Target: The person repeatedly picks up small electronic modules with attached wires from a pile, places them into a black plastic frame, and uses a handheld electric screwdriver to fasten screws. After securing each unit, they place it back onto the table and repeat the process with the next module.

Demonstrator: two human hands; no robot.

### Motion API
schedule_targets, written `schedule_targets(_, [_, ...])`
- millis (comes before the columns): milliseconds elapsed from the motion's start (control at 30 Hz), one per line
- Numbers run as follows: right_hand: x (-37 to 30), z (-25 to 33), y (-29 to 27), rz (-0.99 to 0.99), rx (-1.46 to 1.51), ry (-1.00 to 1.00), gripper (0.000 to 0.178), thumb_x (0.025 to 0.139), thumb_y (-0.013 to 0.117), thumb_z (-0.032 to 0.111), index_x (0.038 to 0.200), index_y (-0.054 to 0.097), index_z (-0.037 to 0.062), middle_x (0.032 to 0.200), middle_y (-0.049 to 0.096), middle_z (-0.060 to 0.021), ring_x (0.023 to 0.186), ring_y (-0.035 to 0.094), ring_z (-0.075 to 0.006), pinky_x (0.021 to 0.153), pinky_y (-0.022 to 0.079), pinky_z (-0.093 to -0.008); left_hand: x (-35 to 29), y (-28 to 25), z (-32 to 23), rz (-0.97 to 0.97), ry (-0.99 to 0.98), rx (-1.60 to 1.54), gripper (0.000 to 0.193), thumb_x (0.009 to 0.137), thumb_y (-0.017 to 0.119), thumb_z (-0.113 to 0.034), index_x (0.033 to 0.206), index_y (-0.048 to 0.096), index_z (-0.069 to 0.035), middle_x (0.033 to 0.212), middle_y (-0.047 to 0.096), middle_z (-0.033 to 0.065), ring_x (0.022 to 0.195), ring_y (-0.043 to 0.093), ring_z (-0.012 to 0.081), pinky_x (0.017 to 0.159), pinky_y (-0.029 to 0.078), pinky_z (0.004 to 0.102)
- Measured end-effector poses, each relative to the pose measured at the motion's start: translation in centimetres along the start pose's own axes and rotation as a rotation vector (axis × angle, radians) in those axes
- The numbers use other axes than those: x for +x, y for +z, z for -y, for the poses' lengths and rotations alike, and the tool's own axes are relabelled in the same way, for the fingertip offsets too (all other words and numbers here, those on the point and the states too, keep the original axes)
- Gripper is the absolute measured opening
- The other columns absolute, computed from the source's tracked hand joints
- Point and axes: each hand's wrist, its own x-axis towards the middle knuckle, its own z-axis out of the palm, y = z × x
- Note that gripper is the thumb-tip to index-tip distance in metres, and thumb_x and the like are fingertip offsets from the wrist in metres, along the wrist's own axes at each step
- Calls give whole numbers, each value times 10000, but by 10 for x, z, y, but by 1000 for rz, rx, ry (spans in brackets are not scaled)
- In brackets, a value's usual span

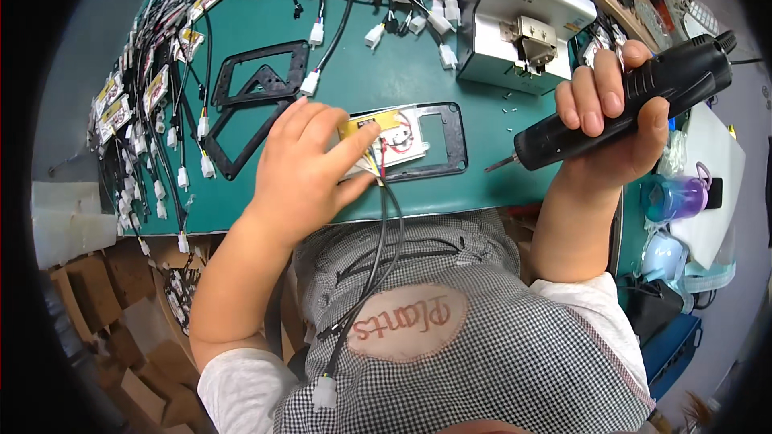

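From the head view, I see my left hand [301, 173] lying flat on the green table [378, 80], fingers spread and pressing down on a small white module [394, 141] with a yellow label and red wires. The thumb tip touches the module's near left corner; nothing is gripped, the hand only pins it. The module sits inside a black rectangular frame [454, 141], which extends toward three o'clock from my fingertips.

My right hand [615, 124] is raised at about three o'clock of the module, well apart from it, and is closed tight around a black electric screwdriver [635, 100]. The tool's bit [500, 164] points toward nine o'clock and slightly down, hanging just off the frame's right edge without touching it.

A black cable [382, 249] runs from the module toward six o'clock, over the table edge and across a checked apron [482, 354].

At twelve o'clock from the module stands a white machine [523, 20]. At ten o'clock lie two more empty black frames [261, 72], and beyond them, toward nine o'clock, a mass of cable harnesses with white connectors [161, 112].
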Motion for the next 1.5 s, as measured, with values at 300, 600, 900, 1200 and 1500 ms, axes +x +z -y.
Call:
schedule_targets(300, [13, 21, -4, -76, -401, -240, 381, 928, 575, 249, 1219, 482, 22, 819, 536, -73, 648, 557, -181, 631, 502, -357, 4, 38, -14, 60, -104, -118, 460, 684, 796, -294, 1115, 700, -169, 1228, 576, 157, 1200, 501, 383, 990, 414, 474])
schedule_targets(600, [79, 54, -39, -559, -1192, -127, 360, 791, 769, 189, 1015, 567, -7, 753, 602, -59, 621, 585, -135, 574, 471, -253, 7, 36, -3, 111, -68, -198, 487, 646, 822, -219, 1110, 692, -153, 1278, 545, 184, 1162, 519, 382, 976, 420, 469])
schedule_targets(900, [139, 32, -112, -467, -1387, 361, 539, 757, 803, 347, 1091, 592, -20, 948, 648, -102, 827, 610, -155, 723, 493, -290, 1, 43, 2, 57, -82, -281, 502, 638, 808, -243, 1121, 695, -166, 1296, 537, 178, 1179, 505, 382, 994, 387, 486])
schedule_targets(1200, [160, 38, -121, -314, -1291, 524, 458, 788, 758, 334, 1114, 620, 43, 903, 661, -84, 769, 624, -176, 707, 495, -316, 0, 45, 1, 43, -85, -260, 480, 651, 799, -228, 1115, 697, -156, 1293, 540, 166, 1178, 505, 372, 998, 372, 464])
schedule_targets(1500, [100, 49, -13, -484, -774, -195, 340, 826, 746, 222, 986, 509, 38, 697, 531, -19, 551, 541, -108, 507, 472, -242, 3, 51, -3, 27, -67, -288, 484, 659, 797, -228, 1125, 691, -157, 1294, 544, 168, 1171, 514, 379, 981, 398, 471])
